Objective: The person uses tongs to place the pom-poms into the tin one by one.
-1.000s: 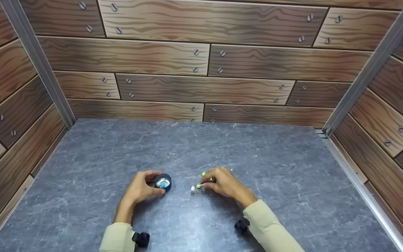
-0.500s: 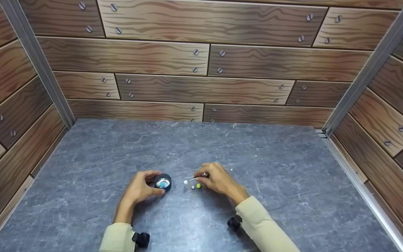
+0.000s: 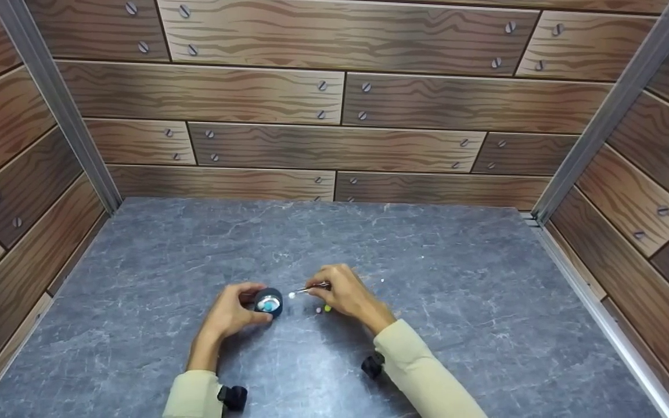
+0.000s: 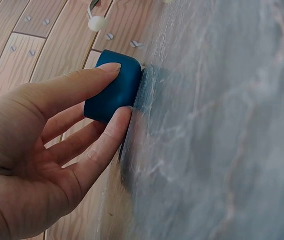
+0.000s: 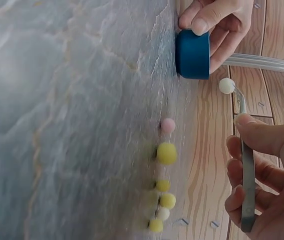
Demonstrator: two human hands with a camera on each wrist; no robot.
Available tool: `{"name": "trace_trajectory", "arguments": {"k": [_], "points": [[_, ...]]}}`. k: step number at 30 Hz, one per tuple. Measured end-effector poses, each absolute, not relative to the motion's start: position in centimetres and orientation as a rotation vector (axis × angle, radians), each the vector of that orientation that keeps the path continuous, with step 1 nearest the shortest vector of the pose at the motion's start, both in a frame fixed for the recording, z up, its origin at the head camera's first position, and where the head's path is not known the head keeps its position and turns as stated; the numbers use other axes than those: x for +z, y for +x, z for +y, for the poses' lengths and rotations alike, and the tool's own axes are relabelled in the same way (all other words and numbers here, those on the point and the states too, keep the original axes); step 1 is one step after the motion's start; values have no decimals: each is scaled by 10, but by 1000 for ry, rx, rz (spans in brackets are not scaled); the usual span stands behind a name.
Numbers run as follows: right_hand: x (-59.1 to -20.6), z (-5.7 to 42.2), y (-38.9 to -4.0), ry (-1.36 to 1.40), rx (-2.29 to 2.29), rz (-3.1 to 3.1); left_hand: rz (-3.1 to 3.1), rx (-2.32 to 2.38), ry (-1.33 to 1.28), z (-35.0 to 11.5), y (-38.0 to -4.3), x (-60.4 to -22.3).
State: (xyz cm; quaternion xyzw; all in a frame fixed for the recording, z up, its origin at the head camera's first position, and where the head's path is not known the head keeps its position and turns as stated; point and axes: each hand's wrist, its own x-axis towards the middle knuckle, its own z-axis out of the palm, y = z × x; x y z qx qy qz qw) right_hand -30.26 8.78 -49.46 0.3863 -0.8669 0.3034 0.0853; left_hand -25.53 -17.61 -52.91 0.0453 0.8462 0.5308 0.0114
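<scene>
Head view, white ball: off the counter, at the tips of the tweezers, near the cup but not yet in it.
Head view, cup: something blue and whitish shows inside, so part of the work seems done; what it is cannot be told.
Left wrist view, left grip: thumb and fingers closed around the cup.
Left wrist view, cup: smooth, deep blue, round-walled, on the counter.
Right wrist view, right grip: pinches the tweezers, metal with bent tips.
Right wrist view, white ball: round, matte, above cup-rim level.
Right wrist view, loose balls: six left on the counter, one pink, four yellow, one pale, differing in size.
</scene>
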Motion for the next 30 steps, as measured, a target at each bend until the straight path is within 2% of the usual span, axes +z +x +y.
{"name": "trace_trajectory", "arguments": {"k": [30], "points": [[-503,59,-303,1079,880,-2676,2639,1655,171,-177,-255,-528]]}}
